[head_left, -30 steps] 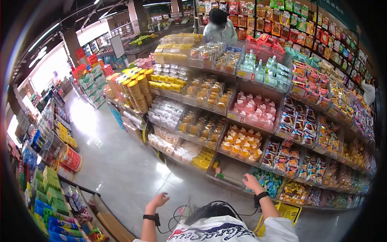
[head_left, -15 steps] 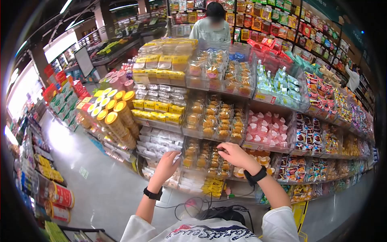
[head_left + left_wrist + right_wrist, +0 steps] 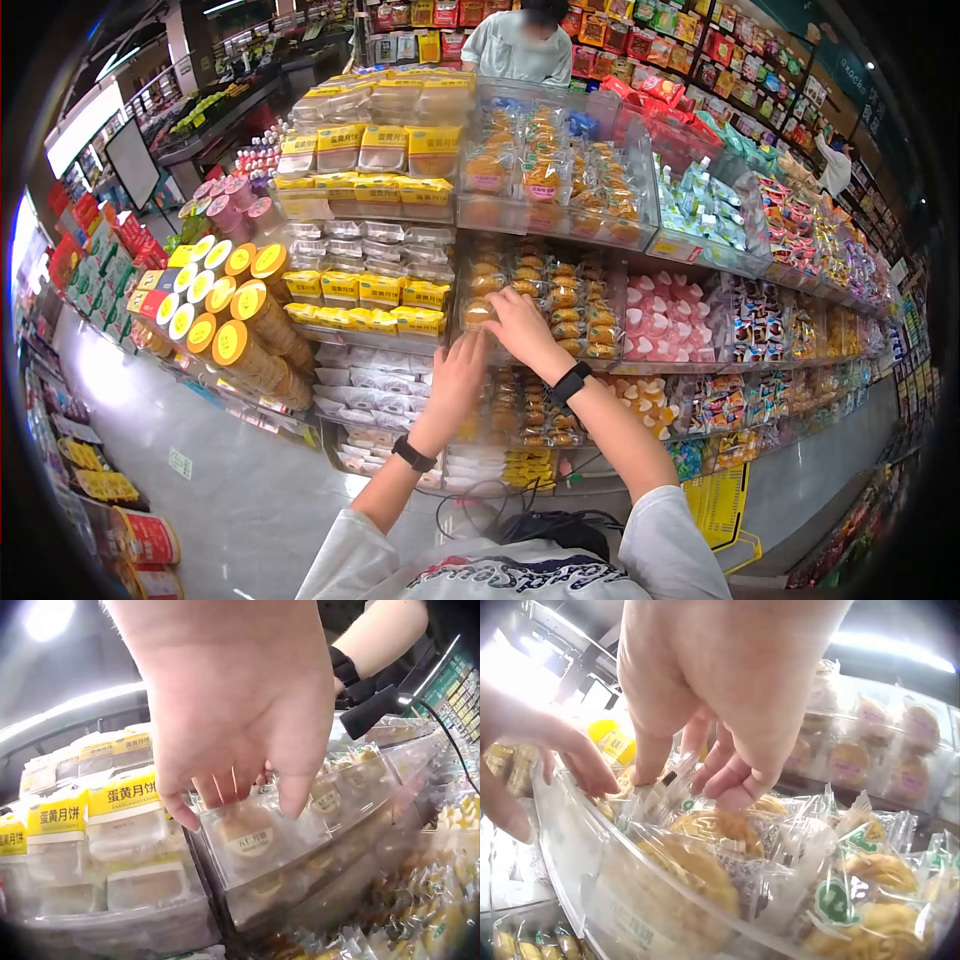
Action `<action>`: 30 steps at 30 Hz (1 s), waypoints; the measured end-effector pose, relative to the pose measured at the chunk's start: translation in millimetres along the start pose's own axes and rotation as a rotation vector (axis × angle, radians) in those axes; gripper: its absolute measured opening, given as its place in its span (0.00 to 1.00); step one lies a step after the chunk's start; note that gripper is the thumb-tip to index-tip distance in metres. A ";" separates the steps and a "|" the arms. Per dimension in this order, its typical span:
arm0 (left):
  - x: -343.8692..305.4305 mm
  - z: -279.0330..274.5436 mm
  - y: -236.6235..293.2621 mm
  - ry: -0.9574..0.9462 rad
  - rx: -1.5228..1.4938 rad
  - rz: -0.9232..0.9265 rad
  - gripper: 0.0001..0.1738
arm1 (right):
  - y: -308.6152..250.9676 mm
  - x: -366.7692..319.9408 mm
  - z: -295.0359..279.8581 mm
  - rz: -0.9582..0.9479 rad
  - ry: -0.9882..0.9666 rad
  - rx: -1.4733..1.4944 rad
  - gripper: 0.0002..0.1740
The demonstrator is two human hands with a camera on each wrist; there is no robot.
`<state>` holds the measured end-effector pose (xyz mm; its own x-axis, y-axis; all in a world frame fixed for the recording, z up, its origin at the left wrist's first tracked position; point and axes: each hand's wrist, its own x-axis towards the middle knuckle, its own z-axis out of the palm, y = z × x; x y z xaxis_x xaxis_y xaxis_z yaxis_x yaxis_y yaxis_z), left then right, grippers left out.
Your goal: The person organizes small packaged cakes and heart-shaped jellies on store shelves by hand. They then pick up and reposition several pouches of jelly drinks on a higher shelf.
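Round cakes in clear wrappers [image 3: 705, 825] fill a clear plastic bin [image 3: 637, 870]. My right hand [image 3: 525, 328] reaches into the bin's left end; in the right wrist view its thumb and curled fingers pinch a clear wrapper [image 3: 673, 774]. My left hand [image 3: 456, 385] is just left of it at the bin's front corner. In the left wrist view the fingers of my left hand [image 3: 240, 712] bend down over the front wall, beside a labelled cake [image 3: 251, 834], holding nothing that shows. Its fingertips are partly hidden.
Yellow-labelled packs [image 3: 370, 290] stand left of the bin, with round-lidded tubs [image 3: 232, 342] farther left. Another tier of bins [image 3: 560, 215] rises above. A person [image 3: 515, 50] stands behind the display. A yellow basket [image 3: 715, 505] is at the lower right.
The display looks closer. Both hands have moved forward and together to the cake bin; my right hand has gone in among the cakes and taken hold of a wrapper.
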<state>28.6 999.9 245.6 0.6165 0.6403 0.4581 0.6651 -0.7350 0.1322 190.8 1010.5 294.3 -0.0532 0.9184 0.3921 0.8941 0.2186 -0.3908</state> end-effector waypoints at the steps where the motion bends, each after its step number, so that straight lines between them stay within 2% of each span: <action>1: -1.4 1.3 0.6 0.009 -0.008 0.001 0.33 | 1.9 1.1 1.5 -0.005 0.000 0.003 0.18; 8: -5.1 -1.7 -1.7 0.038 -0.015 0.027 0.30 | -3.7 0.9 -2.4 -0.060 0.022 0.059 0.17; 13: -5.5 -5.7 -4.5 0.066 -0.124 0.040 0.25 | -3.4 -5.0 -0.7 -0.082 0.018 0.082 0.15; 17: -3.5 -3.1 -10.1 0.122 -0.275 0.028 0.24 | -4.2 -2.9 -8.3 -0.066 -0.092 0.007 0.15; 23: -4.6 -2.9 -8.2 0.056 -0.311 -0.050 0.24 | -5.7 -1.8 -2.3 -0.065 -0.115 -0.010 0.13; 26: -5.7 2.6 -3.8 0.144 -0.246 -0.069 0.26 | -1.2 -0.6 2.0 -0.080 -0.107 -0.012 0.13; 30: -1.9 1.8 4.7 0.110 -0.103 -0.094 0.39 | 5.8 1.2 2.4 -0.076 -0.096 0.009 0.15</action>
<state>31.3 995.5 243.7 0.4998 0.6833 0.5323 0.6674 -0.6955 0.2662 194.9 1013.6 290.5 -0.1634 0.9264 0.3393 0.8820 0.2913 -0.3705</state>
